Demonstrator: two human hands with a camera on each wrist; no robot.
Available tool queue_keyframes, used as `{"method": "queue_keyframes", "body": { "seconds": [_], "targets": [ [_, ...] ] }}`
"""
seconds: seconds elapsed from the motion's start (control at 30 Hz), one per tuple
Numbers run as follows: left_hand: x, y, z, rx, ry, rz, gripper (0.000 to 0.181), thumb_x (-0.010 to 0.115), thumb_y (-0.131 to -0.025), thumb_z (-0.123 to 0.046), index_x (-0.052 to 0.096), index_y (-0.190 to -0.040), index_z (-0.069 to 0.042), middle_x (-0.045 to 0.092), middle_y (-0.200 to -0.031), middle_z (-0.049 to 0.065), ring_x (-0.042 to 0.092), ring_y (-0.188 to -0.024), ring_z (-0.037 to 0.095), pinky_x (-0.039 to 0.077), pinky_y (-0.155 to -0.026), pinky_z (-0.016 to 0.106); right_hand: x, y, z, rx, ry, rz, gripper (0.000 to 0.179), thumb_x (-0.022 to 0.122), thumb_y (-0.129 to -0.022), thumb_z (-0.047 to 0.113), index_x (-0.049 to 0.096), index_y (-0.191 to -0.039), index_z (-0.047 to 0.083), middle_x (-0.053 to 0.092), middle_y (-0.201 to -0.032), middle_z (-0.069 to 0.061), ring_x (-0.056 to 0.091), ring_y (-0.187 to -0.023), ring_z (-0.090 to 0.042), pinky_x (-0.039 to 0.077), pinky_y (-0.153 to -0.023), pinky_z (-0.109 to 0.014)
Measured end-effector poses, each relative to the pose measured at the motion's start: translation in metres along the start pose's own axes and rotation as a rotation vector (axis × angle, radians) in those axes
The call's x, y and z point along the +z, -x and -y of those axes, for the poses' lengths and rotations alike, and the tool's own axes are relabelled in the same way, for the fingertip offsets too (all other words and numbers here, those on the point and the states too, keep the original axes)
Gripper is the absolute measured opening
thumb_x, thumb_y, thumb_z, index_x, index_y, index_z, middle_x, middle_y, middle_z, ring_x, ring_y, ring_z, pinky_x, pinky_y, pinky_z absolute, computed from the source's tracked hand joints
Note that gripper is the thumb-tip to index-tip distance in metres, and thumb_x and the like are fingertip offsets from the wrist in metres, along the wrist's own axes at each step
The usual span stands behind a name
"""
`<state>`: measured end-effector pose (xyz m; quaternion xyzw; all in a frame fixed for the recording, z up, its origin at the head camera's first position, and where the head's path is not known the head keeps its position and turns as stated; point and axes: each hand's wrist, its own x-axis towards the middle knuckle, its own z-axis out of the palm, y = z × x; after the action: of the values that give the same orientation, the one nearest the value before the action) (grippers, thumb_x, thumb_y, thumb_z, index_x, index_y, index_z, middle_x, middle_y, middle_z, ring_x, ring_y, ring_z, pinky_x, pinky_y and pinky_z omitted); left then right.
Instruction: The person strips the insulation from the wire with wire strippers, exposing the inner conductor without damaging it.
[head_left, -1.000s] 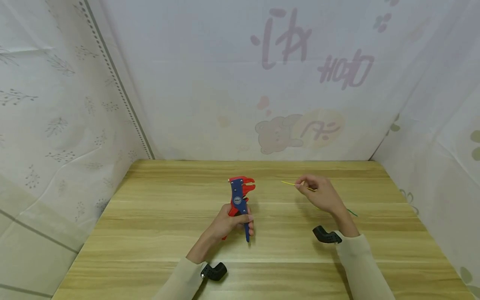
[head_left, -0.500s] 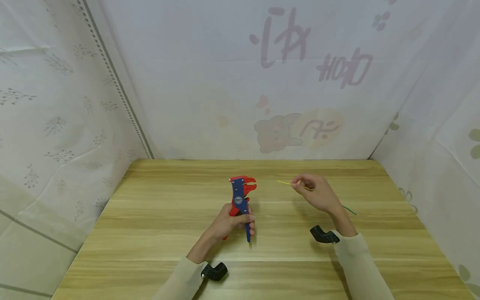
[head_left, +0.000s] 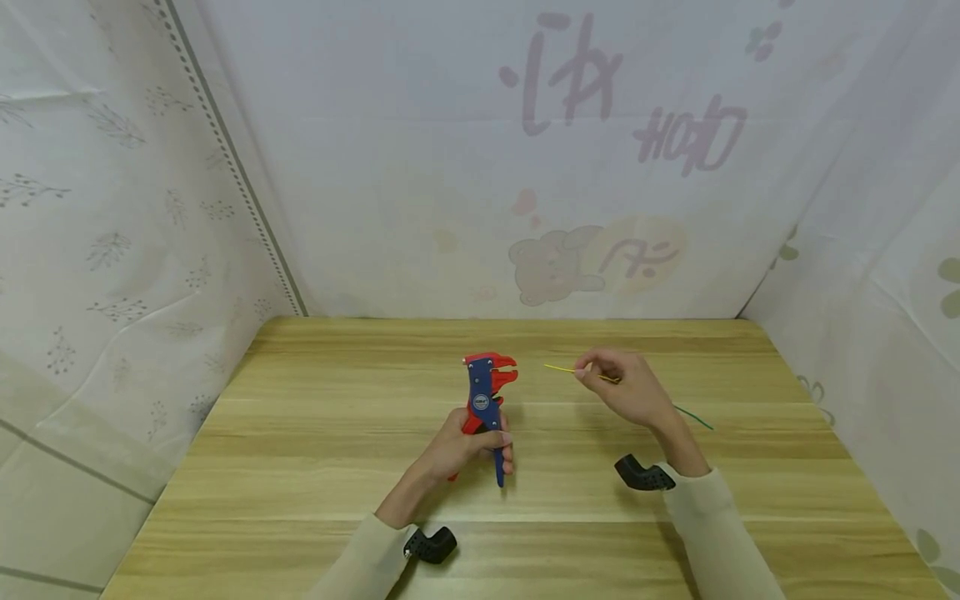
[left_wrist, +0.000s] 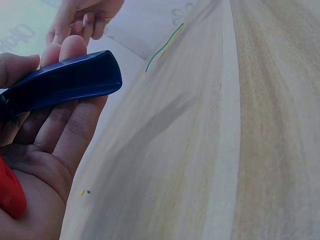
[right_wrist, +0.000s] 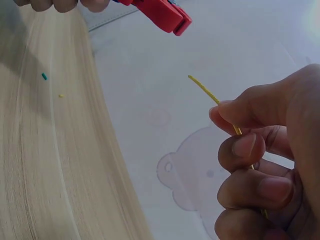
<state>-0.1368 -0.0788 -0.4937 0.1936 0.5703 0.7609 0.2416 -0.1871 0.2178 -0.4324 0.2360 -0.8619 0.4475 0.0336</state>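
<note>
My left hand grips the handles of a red and blue wire stripper, held upright with its jaws facing right and parted. One blue handle lies across the fingers in the left wrist view. With thumb and fingertips my right hand pinches a thin yellow wire. Its free end points left toward the stripper's jaws, a short gap apart. The wire's rear part runs behind the curled fingers. A green wire lies on the table beyond the right wrist, partly hidden by the forearm in the head view.
On the wooden table lie a tiny green piece and a tiny yellow piece. A second yellow strand shows beside the green wire in the left wrist view. A printed cloth backdrop rises behind the table.
My right hand has moved left with the yellow wire, bringing its end nearer to the stripper. The left hand and the stripper have shifted slightly right.
</note>
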Motion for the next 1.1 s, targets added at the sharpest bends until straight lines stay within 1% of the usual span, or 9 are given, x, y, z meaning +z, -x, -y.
{"method": "queue_keyframes", "body": {
  "seconds": [0.13,0.33,0.63,0.7,0.8,0.93,0.97,1.03,1.1],
  "targets": [
    [0.001,0.000,0.000,-0.010,-0.004,-0.001,0.011,0.064,-0.098,-0.005,0.056,-0.102,0.003,0.071,-0.083,0.008,0.075,-0.073,0.021,0.065,-0.076,0.042,0.003,-0.001,0.004,0.001,-0.018,0.012,0.007,0.068,-0.100,0.017,0.072,-0.102,0.012,0.059,-0.070,-0.008,0.046,-0.054,-0.005,0.038,-0.050,-0.024],
    [0.002,0.000,0.000,-0.011,-0.013,0.003,0.018,0.065,-0.098,-0.007,0.055,-0.104,0.007,0.071,-0.084,0.012,0.076,-0.074,0.021,0.065,-0.077,0.042,0.006,-0.001,0.006,-0.003,-0.036,0.019,0.003,0.068,-0.100,0.017,0.071,-0.100,0.016,0.056,-0.066,-0.007,0.041,-0.051,-0.004,0.034,-0.049,-0.022],
    [0.006,0.000,-0.001,-0.045,-0.017,-0.003,0.010,0.061,-0.099,-0.001,0.055,-0.103,0.006,0.072,-0.082,0.006,0.075,-0.073,0.020,0.065,-0.077,0.041,0.006,0.000,0.010,0.014,-0.046,0.028,0.004,0.068,-0.100,0.019,0.071,-0.101,0.017,0.056,-0.067,0.001,0.042,-0.052,-0.005,0.036,-0.049,-0.023],
    [0.007,-0.001,-0.001,-0.045,-0.021,-0.003,0.009,0.061,-0.098,0.000,0.055,-0.103,0.006,0.072,-0.082,0.006,0.075,-0.073,0.020,0.065,-0.077,0.041,0.006,0.000,0.011,0.020,-0.049,0.033,0.004,0.068,-0.100,0.020,0.071,-0.101,0.018,0.056,-0.067,0.000,0.042,-0.052,-0.005,0.036,-0.049,-0.023],
    [0.007,-0.001,-0.001,-0.045,-0.027,-0.003,0.008,0.060,-0.099,0.000,0.056,-0.103,0.005,0.072,-0.082,0.006,0.076,-0.073,0.020,0.065,-0.077,0.041,0.007,0.000,0.011,0.016,-0.050,0.038,0.004,0.068,-0.100,0.020,0.071,-0.101,0.018,0.057,-0.067,-0.004,0.041,-0.052,-0.005,0.036,-0.049,-0.023],
    [0.007,0.000,-0.001,-0.052,-0.025,-0.009,0.012,0.065,-0.098,-0.004,0.057,-0.103,0.003,0.072,-0.082,0.007,0.076,-0.073,0.020,0.065,-0.077,0.041,0.008,-0.001,0.012,-0.001,-0.054,0.043,0.004,0.068,-0.100,0.018,0.071,-0.101,0.017,0.057,-0.066,-0.003,0.040,-0.052,-0.004,0.036,-0.049,-0.023],
    [0.008,0.000,-0.001,-0.055,-0.025,-0.011,0.012,0.065,-0.098,-0.005,0.057,-0.102,0.002,0.072,-0.082,0.007,0.076,-0.073,0.020,0.065,-0.076,0.041,0.008,-0.001,0.013,-0.004,-0.054,0.043,0.004,0.068,-0.100,0.018,0.071,-0.101,0.017,0.057,-0.066,-0.001,0.040,-0.052,-0.004,0.036,-0.049,-0.023],
    [0.008,0.000,-0.001,-0.060,-0.025,-0.014,0.012,0.065,-0.097,-0.005,0.058,-0.102,0.002,0.072,-0.083,0.009,0.075,-0.073,0.020,0.066,-0.076,0.041,0.009,0.000,0.013,-0.010,-0.059,0.043,0.004,0.068,-0.100,0.018,0.071,-0.101,0.017,0.057,-0.066,-0.004,0.040,-0.051,-0.004,0.035,-0.049,-0.023],
    [0.009,0.000,-0.001,-0.063,-0.028,-0.016,0.010,0.064,-0.098,-0.004,0.058,-0.102,0.003,0.072,-0.083,0.010,0.075,-0.073,0.020,0.066,-0.076,0.041,0.009,0.000,0.013,-0.014,-0.060,0.043,0.004,0.068,-0.100,0.018,0.071,-0.101,0.018,0.057,-0.066,-0.004,0.039,-0.051,-0.004,0.035,-0.048,-0.023]
  ]
}}
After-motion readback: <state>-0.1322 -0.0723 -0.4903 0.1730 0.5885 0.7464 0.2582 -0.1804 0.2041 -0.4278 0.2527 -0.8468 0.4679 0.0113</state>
